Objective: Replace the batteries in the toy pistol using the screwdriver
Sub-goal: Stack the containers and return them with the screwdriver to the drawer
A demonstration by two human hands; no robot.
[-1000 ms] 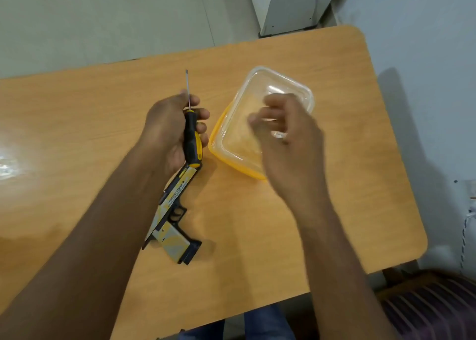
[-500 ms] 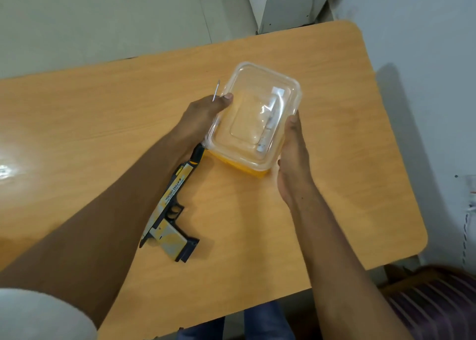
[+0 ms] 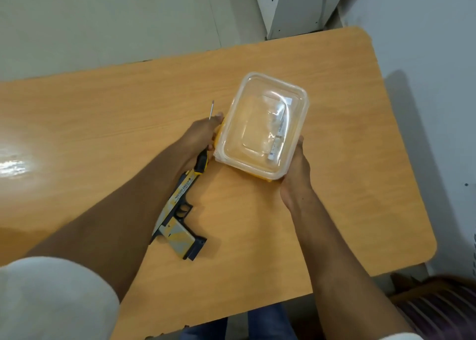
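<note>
A white cabinet (image 3: 296, 5) is standing beyond the wooden table (image 3: 103, 113). A striped cushion (image 3: 443, 311) is lying at lower right.

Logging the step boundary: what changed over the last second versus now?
The right hand dropped from above the container to its right side; the clear lid now sits closed. The left hand, still gripping the screwdriver, moved against its left side. The toy pistol stayed put.
</note>
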